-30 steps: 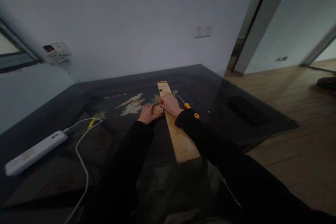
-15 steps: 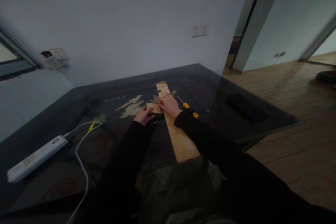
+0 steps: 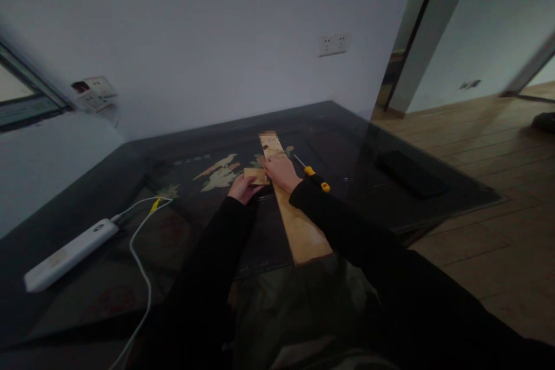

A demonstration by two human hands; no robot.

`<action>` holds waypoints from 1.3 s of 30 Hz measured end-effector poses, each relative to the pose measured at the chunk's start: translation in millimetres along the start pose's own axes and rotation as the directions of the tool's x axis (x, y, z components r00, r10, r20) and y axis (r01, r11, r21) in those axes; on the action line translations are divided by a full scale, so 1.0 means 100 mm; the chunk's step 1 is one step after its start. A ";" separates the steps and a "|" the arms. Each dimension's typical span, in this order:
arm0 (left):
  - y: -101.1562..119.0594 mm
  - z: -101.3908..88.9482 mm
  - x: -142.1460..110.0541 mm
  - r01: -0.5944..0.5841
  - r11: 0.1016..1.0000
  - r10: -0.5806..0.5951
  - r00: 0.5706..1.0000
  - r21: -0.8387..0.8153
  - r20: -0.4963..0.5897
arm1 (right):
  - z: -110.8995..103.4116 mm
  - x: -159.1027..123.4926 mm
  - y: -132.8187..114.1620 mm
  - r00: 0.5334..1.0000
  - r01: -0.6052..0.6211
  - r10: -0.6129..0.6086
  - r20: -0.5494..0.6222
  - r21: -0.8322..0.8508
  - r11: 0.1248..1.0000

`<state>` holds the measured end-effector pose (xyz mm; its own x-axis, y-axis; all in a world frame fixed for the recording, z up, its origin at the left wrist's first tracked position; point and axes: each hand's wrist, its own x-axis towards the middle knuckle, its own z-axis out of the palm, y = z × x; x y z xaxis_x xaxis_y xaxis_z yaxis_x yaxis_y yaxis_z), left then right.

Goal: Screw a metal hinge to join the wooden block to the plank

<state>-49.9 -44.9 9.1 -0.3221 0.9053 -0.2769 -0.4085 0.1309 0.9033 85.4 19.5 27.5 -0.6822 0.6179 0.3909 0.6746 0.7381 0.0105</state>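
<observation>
A long wooden plank [image 3: 299, 225] lies on the dark glass-topped table [image 3: 108, 185], running away from me. My left hand [image 3: 243, 187] grips a small flat piece of wood [image 3: 255, 174] beside the plank's left edge. My right hand [image 3: 281, 172] rests palm down on the plank with its fingers bent; whether it holds anything is hidden. A screwdriver with a yellow and black handle [image 3: 315, 178] lies just right of my right wrist.
A white power strip [image 3: 69, 254] with a white cable [image 3: 141, 266] lies at the table's left. A dark flat object [image 3: 411, 173] sits on the table's right part. Wall sockets [image 3: 332, 44] are behind. Wooden floor [image 3: 498, 185] extends to the right.
My left hand has lifted the small wood piece off the plank's side and shifted it slightly left. My right hand stays on the plank.
</observation>
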 end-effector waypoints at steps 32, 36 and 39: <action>-0.11 0.04 0.02 -0.195 0.949 0.223 0.971 0.248 -0.089 | 0.06 -0.02 -0.01 0.999 0.032 -0.032 0.014 0.019 0.999; -0.12 0.03 0.04 -0.150 0.962 0.180 0.977 0.228 -0.115 | 0.03 -0.03 -0.01 0.999 0.029 -0.029 0.022 0.016 0.999; -0.12 0.02 0.05 -0.118 0.964 0.154 0.978 0.238 -0.140 | 0.00 -0.04 -0.01 1.000 0.014 -0.014 0.016 0.025 1.000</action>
<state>-44.5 -41.0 -2.4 -0.4973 0.8492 -0.1774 -0.1530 0.1154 0.9815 87.7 16.5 25.5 -0.6962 0.6116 0.3759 0.6577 0.7532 -0.0074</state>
